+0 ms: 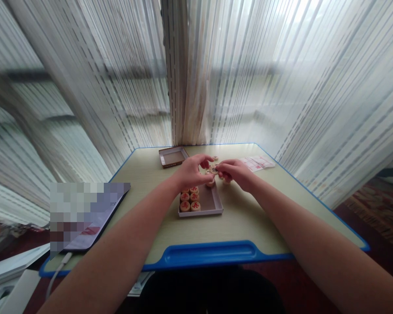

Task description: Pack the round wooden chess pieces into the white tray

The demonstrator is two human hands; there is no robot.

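A: And here we are, right at the fingertips: a dark-marked disc is pinched by the right hand, just off to the left of its fingers!

B: Which hand is nearer, then?

A: The right, it has the grip. But the left hand is close in on the other side, thumb and forefinger parted around the cluster. Whether they grasp a disc too, I cannot tell.

B: And the long axis?

A: None to speak of, it's round! Marked face turned up towards us. The open tray lies below and nearer the body than both sets of fingertips, red-marked discs along its left side.

B: Pose of the hands?

A: Both forearms reach in from the near edge; the right hand's knuckles are up, fingers pointing left, and the left hand curves in from the opposite side. Folded paper lies beyond the right knuckles, on the table.
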